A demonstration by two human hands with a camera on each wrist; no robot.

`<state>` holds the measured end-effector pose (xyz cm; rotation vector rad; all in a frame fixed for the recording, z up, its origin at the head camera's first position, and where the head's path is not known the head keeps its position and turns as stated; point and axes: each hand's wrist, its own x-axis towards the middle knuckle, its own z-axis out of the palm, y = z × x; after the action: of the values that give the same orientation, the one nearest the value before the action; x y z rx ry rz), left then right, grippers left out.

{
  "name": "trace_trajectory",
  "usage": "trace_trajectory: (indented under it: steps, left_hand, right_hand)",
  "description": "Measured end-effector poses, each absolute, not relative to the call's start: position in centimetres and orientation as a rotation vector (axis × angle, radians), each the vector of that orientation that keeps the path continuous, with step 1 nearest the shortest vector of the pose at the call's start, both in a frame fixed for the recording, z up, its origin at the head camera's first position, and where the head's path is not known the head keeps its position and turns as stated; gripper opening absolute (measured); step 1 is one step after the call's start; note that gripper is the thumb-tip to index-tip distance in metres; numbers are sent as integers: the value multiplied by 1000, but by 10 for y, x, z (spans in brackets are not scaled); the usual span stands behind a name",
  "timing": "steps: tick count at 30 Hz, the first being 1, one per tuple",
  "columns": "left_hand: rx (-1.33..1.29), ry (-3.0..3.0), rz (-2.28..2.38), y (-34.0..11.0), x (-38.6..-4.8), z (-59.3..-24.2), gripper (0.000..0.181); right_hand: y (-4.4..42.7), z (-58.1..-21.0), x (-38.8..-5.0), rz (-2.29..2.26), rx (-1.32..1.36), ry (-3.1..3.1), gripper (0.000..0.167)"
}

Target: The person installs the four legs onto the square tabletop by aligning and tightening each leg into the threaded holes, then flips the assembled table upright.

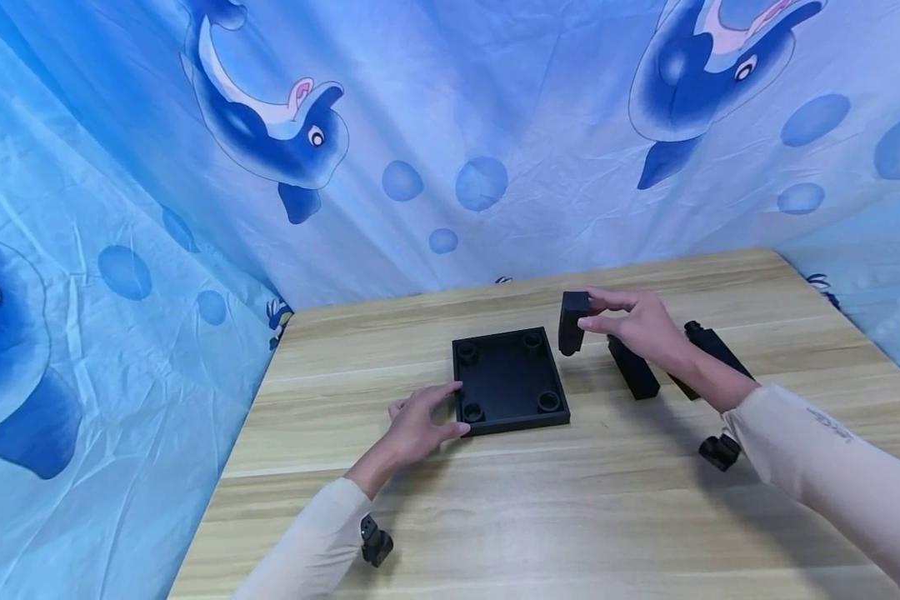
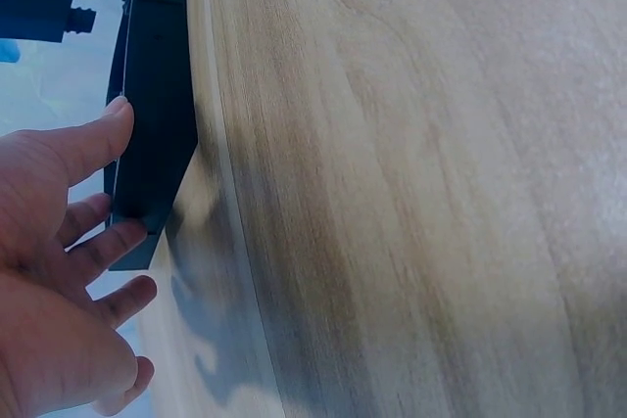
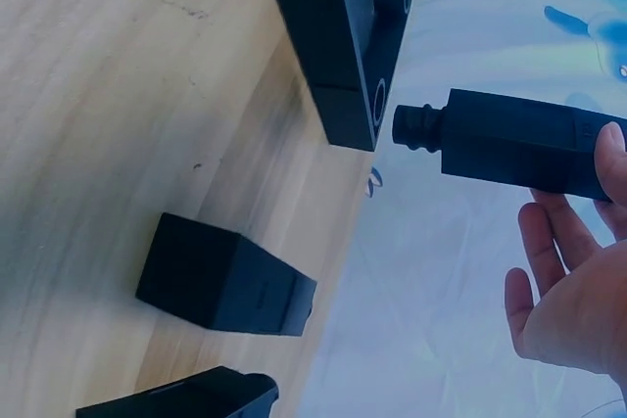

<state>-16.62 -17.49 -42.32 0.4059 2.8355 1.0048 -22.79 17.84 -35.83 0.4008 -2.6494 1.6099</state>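
A black square tabletop (image 1: 504,375), raised-rimmed with a round socket at each corner, lies on the wooden table. At its near left corner my left hand (image 1: 420,421) holds it, thumb on the front side and fingertips by the left edge; the outer fingers hang loose in the left wrist view. My right hand (image 1: 633,329) grips a black square-sided leg (image 1: 572,321) between thumb and fingers, above the table just right of the tabletop. In the right wrist view that leg (image 3: 529,144) shows its threaded end pointing toward the tabletop, apart from it.
Another black leg (image 1: 633,371) lies to the right of the tabletop. Beyond it, more black leg pieces (image 1: 720,354) show partly behind my right forearm. Blue curtains (image 1: 420,125) with dolphins hang behind the wooden table (image 1: 540,517) and at its sides.
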Motion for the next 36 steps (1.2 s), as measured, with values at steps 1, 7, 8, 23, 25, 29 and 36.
trace_trajectory:
  steps: [1,7,8,23,25,29,36]
  left_hand:
    - [405,2836,1005,-175,-166,-423,65]
    - [414,2837,1003,-175,-167,-424,65]
    - [419,2836,1005,-175,-167,-425,65]
    - [417,2828,1018,-176,-166,-425,64]
    - [418,2831,1019,-176,-167,-425,64]
    - [416,2826,1032,-177,-167,-425,65]
    - [418,2825,1032,-177,-168,-426,65]
  right_hand:
    - [177,-358,-229,1618,407,-2650,62]
    - [171,-356,-233,1658,421,-2637,62]
    - [170,-356,-234,1661,414,-2634,62]
    - [144,-361,-246,1799,425,-2626,65]
    - [138,-362,-248,1803,444,-2622,63]
    - [126,-362,-252,1830,466,-2628,61]
    - [110,-363,-257,1898,480,-2624,59]
